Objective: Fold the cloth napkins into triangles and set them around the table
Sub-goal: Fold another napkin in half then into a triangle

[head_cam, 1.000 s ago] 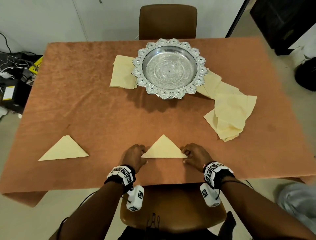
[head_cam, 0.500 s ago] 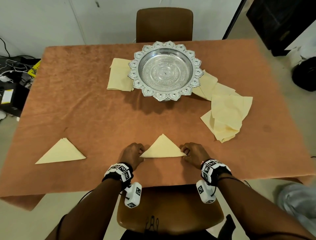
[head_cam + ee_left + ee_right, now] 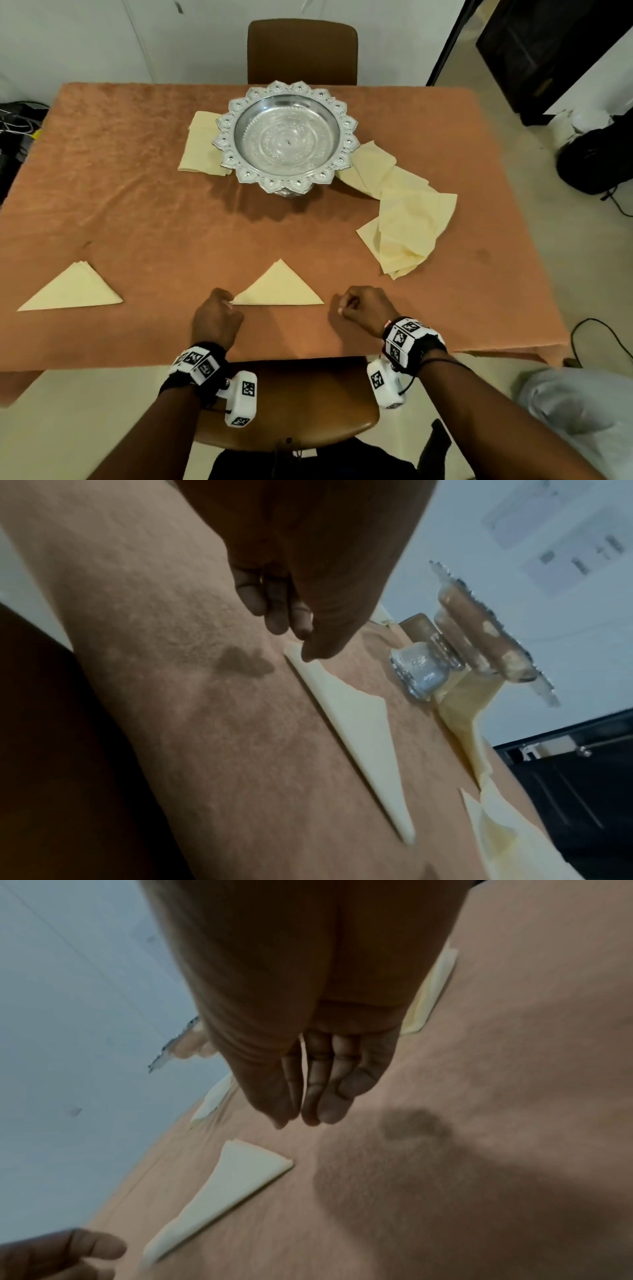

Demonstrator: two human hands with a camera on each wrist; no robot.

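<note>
A cream napkin folded into a triangle (image 3: 279, 287) lies flat near the table's front edge, apex pointing away; it also shows in the wrist views (image 3: 359, 723) (image 3: 236, 1175). My left hand (image 3: 224, 298) hovers at its left corner with fingers loosely curled; the thumb tip (image 3: 308, 653) sits over that corner and grips nothing. My right hand (image 3: 346, 305) is a short gap to the right of the right corner, fingers (image 3: 318, 1096) hanging relaxed and empty. A second folded triangle (image 3: 73, 289) lies at the front left.
A silver pedestal bowl (image 3: 286, 137) stands mid-table on the orange tablecloth (image 3: 137, 205). Unfolded napkins lie in a loose pile at its right (image 3: 407, 226) and partly under its left side (image 3: 200, 144). Brown chairs stand at the far side (image 3: 301, 51) and below me (image 3: 291, 411).
Both hands held the triangle's bottom corners before. The right hand has let go and drawn back to the right; the left hand has loosened at its corner. The napkin stays flat.
</note>
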